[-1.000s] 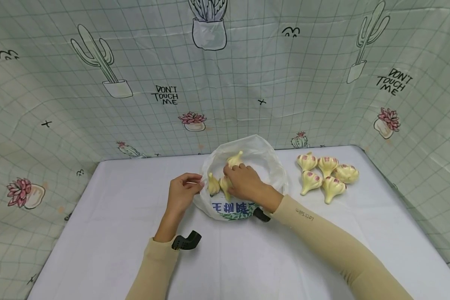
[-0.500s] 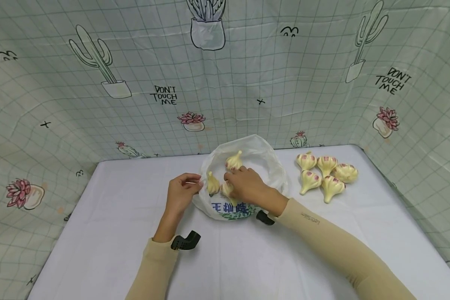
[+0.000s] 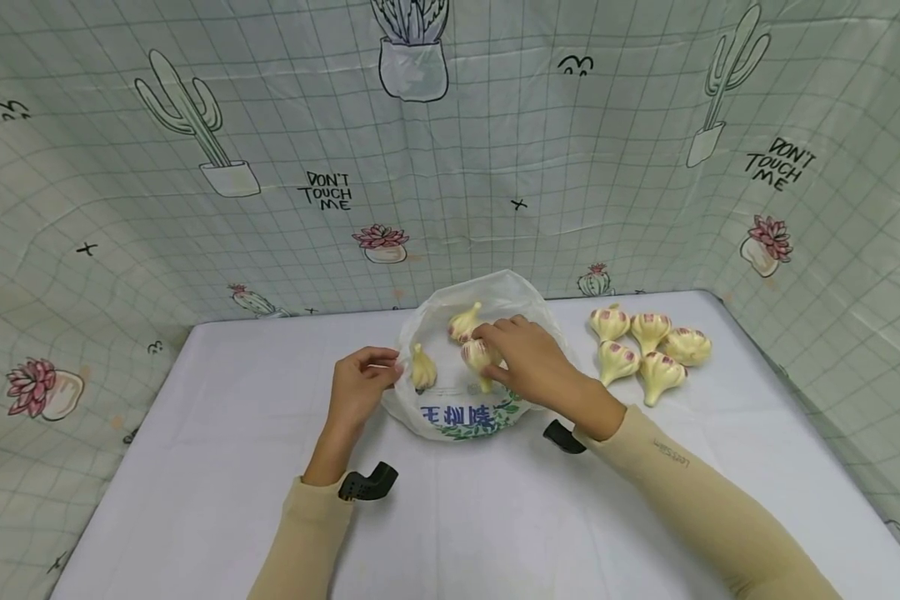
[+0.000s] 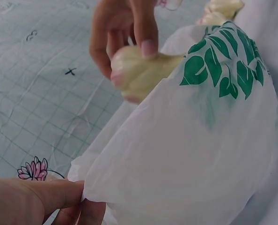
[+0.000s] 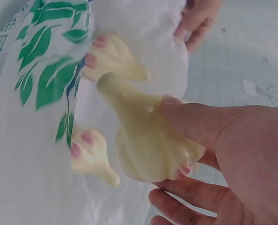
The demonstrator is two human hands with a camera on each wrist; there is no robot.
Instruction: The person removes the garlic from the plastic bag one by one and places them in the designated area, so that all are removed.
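A white plastic bag (image 3: 528, 304) with blue lettering and green leaves stands with its mouth wide. My left hand (image 3: 361, 385) pinches its rim on the left, thumb against fingers, as the left wrist view shows too. My right hand (image 3: 528, 358) grips a pale yellow garlic bulb (image 5: 150, 136) with pink marks, thumb on one side and fingers on the other, over the bag's mouth. Two more garlic bulbs lie inside the bag: one at the left (image 3: 423, 369) and one toward the back (image 3: 464, 322).
Several garlic bulbs (image 3: 661, 372) lie grouped on the white table (image 3: 255, 433) right of the bag. A patterned cloth (image 3: 450, 183) with cactus drawings hangs behind the table's back edge. Each wrist wears a black camera mount (image 3: 369, 483).
My right hand has lifted the garlic bulb off the bag's inside and moved right with it. The left hand has kept its pinch on the rim.
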